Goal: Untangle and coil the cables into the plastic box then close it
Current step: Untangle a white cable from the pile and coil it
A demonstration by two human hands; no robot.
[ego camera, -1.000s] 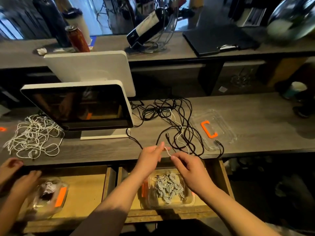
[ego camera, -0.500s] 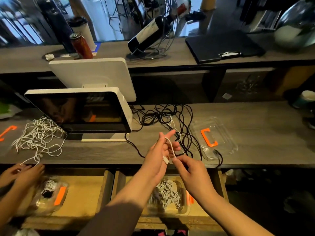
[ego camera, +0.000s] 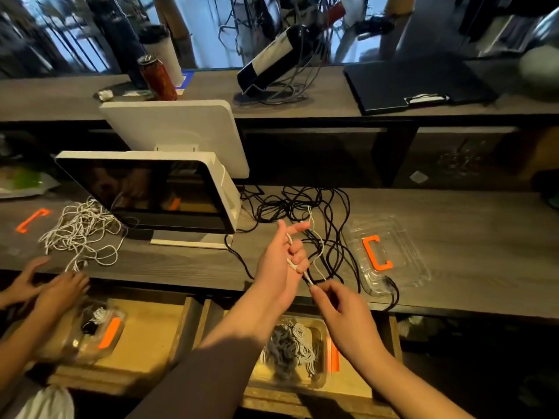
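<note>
A thin white cable [ego camera: 314, 237] is looped round the fingers of my left hand [ego camera: 279, 261], which is raised over the counter edge. My right hand [ego camera: 341, 309] pinches the same white cable just below it. Behind them a tangle of black cables [ego camera: 305, 204] spreads over the grey counter [ego camera: 469, 237]. A clear plastic lid with an orange clip [ego camera: 376, 252] lies to the right. In the open drawer below, a clear plastic box [ego camera: 295, 352] holds coiled grey and white cables.
A white point-of-sale screen [ego camera: 151, 192] stands left of centre. Another person's hands [ego camera: 51, 285] work at a pile of white cables [ego camera: 81, 231] on the left, above a second clear box [ego camera: 90, 331] in the left drawer. A bottle, can and clipboard sit on the back shelf.
My left hand has risen from the counter edge and turned upright, with the white cable now wound round its fingers. My right hand moved down and right, still pinching the cable.
</note>
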